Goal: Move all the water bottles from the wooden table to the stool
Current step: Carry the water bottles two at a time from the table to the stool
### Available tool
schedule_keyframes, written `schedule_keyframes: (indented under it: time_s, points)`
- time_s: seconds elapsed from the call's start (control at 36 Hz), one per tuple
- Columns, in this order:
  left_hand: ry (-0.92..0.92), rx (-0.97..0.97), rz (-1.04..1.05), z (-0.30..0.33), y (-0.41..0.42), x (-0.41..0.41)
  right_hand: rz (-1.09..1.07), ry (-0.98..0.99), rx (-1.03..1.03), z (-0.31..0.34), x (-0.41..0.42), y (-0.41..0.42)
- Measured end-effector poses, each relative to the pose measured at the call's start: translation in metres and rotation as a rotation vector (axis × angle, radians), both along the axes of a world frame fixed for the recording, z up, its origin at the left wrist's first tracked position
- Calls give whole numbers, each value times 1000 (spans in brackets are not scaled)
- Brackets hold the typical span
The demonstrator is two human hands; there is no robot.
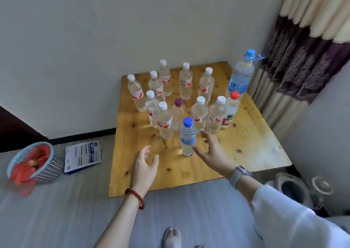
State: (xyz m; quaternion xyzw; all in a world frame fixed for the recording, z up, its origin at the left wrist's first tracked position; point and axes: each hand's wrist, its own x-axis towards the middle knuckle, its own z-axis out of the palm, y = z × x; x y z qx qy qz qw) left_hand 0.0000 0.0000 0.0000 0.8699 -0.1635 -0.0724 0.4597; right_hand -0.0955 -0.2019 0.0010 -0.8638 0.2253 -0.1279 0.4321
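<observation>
- Head view, so looking down at a low wooden table (246, 149) pushed into the corner of the room. Knotty yellowish planks, bare at the near edge.
- The water bottles (199, 113) all stand upright on it in a loose cluster, mostly white caps with red labels. The odd ones: a purple-cap bottle (178, 113) in the middle, a red-cap bottle (231, 109) on the right, and a big blue-cap bottle (241, 75) at the back right by the curtain.
- Nearest one is a small blue-cap bottle (187, 137), standing out front of the rest.
- Right hand (214, 151), watch on the wrist, is just beside that bottle with fingers spread, not gripping anything.
- Left hand (144, 164), red bead bracelet, hovers over the table's near-left part, fingers loosely curled, holding nothing.
- Room stuff: plain pale wall, grey floor (56, 210), striped cream-and-purple curtain (303, 48) on the right.
- On the floor to the left there's a basket (51, 168) with red stuff in it, plus a printed sheet (83, 155) next to it.
</observation>
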Motion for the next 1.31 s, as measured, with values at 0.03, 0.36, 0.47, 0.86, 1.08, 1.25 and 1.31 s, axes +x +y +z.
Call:
schedule_keyframes:
  time_s: [0.03, 0.36, 0.47, 0.86, 1.08, 1.25, 1.31]
  points:
    - [27, 1, -2, -4, -7, 11, 3, 4, 26, -5, 12, -3]
    - [41, -51, -176, -45, -97, 138, -37, 136, 189, -48, 90, -23]
    - [-91, -42, -191, -57, -120, 150, -88, 88, 245, -49, 99, -31]
    - [-120, 22, -428, -74, -146, 160, -334, -42, 393, -59, 88, -46]
    - [136, -181, -544, -31, -143, 115, -460, -62, 334, -37, 12, -45]
    - [242, -321, -783, -1, -167, 33, -706, -150, 227, -10, -85, -29]
    - [234, -321, -879, 6, -174, -3, -789, -167, 209, 0, -124, -19]
